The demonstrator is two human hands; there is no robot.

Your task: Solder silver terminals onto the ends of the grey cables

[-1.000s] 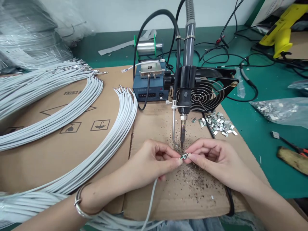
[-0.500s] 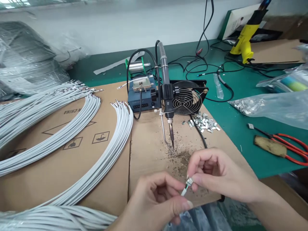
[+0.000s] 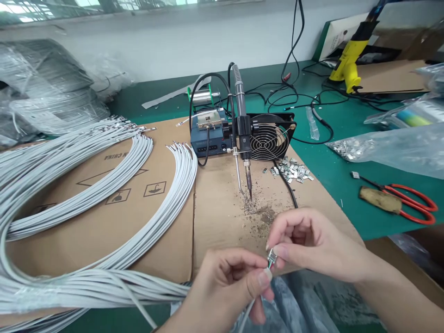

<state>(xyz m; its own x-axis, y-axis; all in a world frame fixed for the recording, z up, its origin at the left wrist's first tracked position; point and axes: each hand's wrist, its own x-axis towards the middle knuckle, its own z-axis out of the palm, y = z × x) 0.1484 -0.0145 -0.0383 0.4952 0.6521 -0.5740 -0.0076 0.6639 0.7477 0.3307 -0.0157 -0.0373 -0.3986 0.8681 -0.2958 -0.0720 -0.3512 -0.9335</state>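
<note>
Here the connector (image 3: 272, 255) points away, its long axis slanting slightly right.

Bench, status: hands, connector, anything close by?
Left hand pinching cable. Right hand gripping connector, coloured wires running to it. Iron ahead, touching neither hand.

A green tabletop (image 3: 333, 178) is backed by a white wall (image 3: 173, 48). Above, a window-like strip (image 3: 107, 8) is patchily lit.

Bright, diffuse light; glare on plastic wrap (image 3: 52, 88).
</note>
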